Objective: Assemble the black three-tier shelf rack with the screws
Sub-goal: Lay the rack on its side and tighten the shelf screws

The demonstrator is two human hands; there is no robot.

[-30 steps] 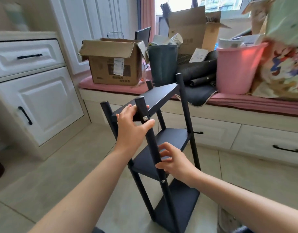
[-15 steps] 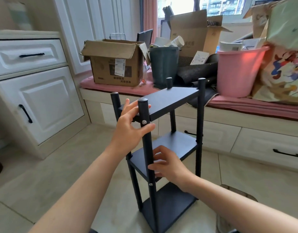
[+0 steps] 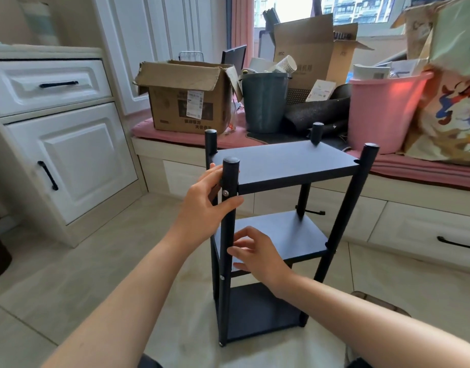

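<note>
Four posts run upright through three boards, so the black shelf rack [image 3: 281, 224] stands with its long axis vertical on the tiled floor [image 3: 69, 274], directly ahead of both hands and below the window seat [image 3: 180, 140]. The near-left post [image 3: 229, 235] is the one both hands meet. The left hand [image 3: 206, 201] grips it high up, just under the top board [image 3: 286, 162]: its thumb crosses the front of the post below a silver screw head [image 3: 225, 193], and its fingers curl round the far side. The right hand [image 3: 255, 257] sits lower, at the middle board [image 3: 276, 235], its fingers loosely spread, with the tips touching or nearly touching the post; I cannot tell whether they press it. Both forearms reach forward and slightly inward, the left higher than the right. Judging by how squarely the rack stands, what is left looks like a check for steadiness, and the left hand is the better placed for rocking the frame.
</note>
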